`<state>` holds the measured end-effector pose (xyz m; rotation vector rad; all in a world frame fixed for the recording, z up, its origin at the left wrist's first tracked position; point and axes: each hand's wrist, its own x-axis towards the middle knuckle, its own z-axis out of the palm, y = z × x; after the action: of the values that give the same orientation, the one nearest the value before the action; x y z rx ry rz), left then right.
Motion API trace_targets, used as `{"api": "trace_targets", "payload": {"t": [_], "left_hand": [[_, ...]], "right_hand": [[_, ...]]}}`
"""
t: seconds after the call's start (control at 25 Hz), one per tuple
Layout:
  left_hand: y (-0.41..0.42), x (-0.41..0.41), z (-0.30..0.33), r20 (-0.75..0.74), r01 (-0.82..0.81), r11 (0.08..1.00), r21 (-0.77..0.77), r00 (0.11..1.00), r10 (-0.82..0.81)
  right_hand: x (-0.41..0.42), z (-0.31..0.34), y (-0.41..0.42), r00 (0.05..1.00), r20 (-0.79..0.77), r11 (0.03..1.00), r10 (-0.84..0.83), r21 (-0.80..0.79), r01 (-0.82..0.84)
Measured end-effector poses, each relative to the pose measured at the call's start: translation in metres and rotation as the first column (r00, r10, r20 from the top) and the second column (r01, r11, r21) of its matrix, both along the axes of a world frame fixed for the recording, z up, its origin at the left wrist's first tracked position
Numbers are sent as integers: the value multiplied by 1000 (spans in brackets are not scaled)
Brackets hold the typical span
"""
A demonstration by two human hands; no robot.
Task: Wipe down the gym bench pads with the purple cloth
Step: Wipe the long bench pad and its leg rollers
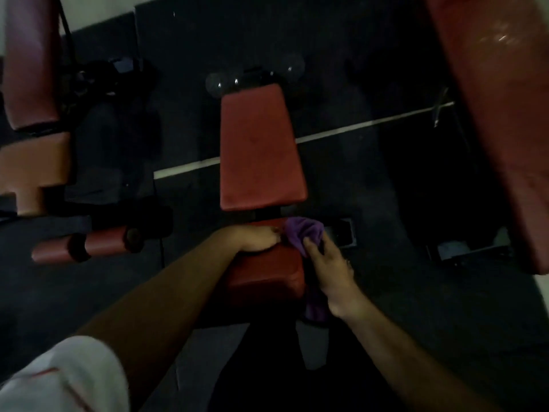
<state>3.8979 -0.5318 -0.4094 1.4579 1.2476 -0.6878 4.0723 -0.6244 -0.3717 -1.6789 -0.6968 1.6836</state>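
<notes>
Head view: the right hand (pixel 325 267) pinches the purple cloth (pixel 304 234) in a narrow grip at the right edge of the seat pad (pixel 264 273). The left hand (pixel 257 239) rests flat on the pad, bracing. Spread the cloth flatter, then stroke toward the back pad (pixel 261 150), overlapping passes.
</notes>
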Motion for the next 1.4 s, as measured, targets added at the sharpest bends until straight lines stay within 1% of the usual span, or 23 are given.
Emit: {"api": "trace_targets", "payload": {"t": [0.08,0.16,0.2,0.24,0.28,0.32,0.36,0.4,0.44,0.48,0.56,0.64,0.68,0.76,0.8,0.84,0.92,1.0,1.08,1.16,1.2,1.28,1.4], "left_hand": [[2,2,12,20,-30,999,30,999,29],[-2,0,35,-29,2,999,44,1000,-1],[-4,-4,41,-100,5,997,71,995,2],[-4,-7,46,-152,16,993,113,988,2],[-4,-7,53,-160,-3,991,132,987,25],[-6,-10,54,-126,-20,992,128,991,36],[-9,-10,54,-7,-26,998,56,1000,26],[-12,-3,55,69,-67,997,26,995,65],[-10,7,61,171,-117,993,2,979,115],[-9,9,51,283,-203,975,-90,933,221],[-17,0,49,330,-301,953,-39,896,297],[-22,-13,58,363,-311,945,99,896,257],[-25,-14,68,396,-242,961,137,902,171],[-25,-4,75,427,-141,977,158,902,62],[-24,4,77,423,-133,975,176,905,47],[-24,12,81,422,-107,974,198,906,14],[-22,25,84,447,-127,971,201,894,25],[-23,46,94,444,-100,977,189,896,6],[-18,71,101,465,-106,980,166,885,17],[-9,106,103,476,-86,980,179,879,-9],[-5,126,102,487,-76,979,187,873,-25],[2,169,98,475,-46,978,202,878,-56],[2,237,104,442,17,976,216,890,-114]], "right_hand": [[-4,33,-24,999,50,994,6,112,-11],[-9,55,-45,976,210,968,52,230,-101],[-10,63,-53,955,288,950,68,275,-151],[-11,75,-58,941,330,930,71,320,-183],[-10,84,-61,924,375,908,74,359,-218],[-9,93,-63,909,407,880,89,395,-263],[-7,99,-65,886,447,843,123,424,-332],[-6,102,-66,848,502,794,169,441,-419],[-6,104,-68,784,579,742,224,419,-523],[-6,106,-71,707,652,700,274,370,-612],[-3,108,-74,574,757,642,313,277,-715],[4,109,-78,451,822,579,347,190,-793],[9,110,-80,406,838,559,366,151,-815],[22,114,-82,356,848,540,392,101,-836],[30,116,-83,360,847,557,392,92,-825],[39,117,-85,378,840,597,390,83,-798],[58,122,-89,478,809,717,342,105,-690],[81,129,-92,611,763,827,210,195,-527],[108,134,-92,720,692,892,55,289,-346],[142,138,-91,827,551,936,-111,338,-100],[159,140,-91,863,464,938,-198,346,29],[198,140,-96,878,299,901,-374,340,268],[259,134,-113,820,124,815,-559,261,517]]}}
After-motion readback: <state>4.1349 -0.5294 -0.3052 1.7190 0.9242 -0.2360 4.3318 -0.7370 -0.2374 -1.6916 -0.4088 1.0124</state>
